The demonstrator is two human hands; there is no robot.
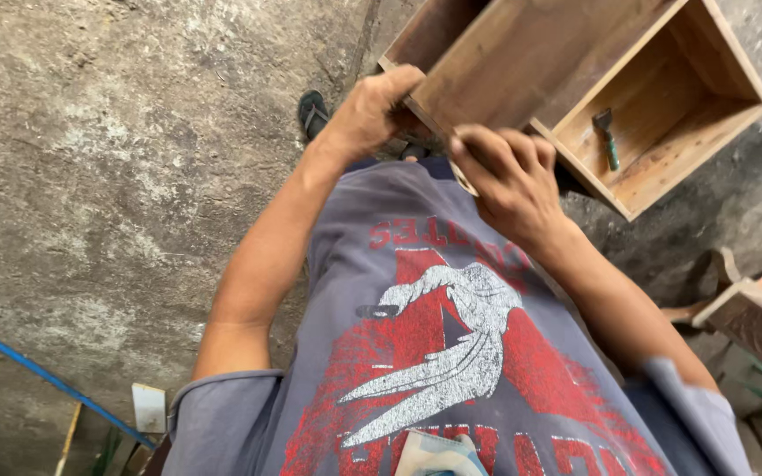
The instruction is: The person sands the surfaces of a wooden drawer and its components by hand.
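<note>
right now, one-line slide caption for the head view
Left hand grips the edge of a wooden box; right hand presses its near corner, a small tool lying inside.

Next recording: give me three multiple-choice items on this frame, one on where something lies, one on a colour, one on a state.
1. Where does the small scraper lie?
A. inside the open wooden box
B. on the concrete floor
C. in the left hand

2. What colour is the pipe lying on the floor at lower left?
A. yellow
B. blue
C. white

3. How is the left hand placed?
A. hanging free at the side
B. flat on the floor
C. closed on the edge of the wooden board

Answers:
1 A: the scraper rests on the inner bottom of the wooden box.
2 B: the pipe is plainly blue against the grey floor.
3 C: its fingers wrap the edge of the wooden board, with the right hand gripping nearby.
</note>
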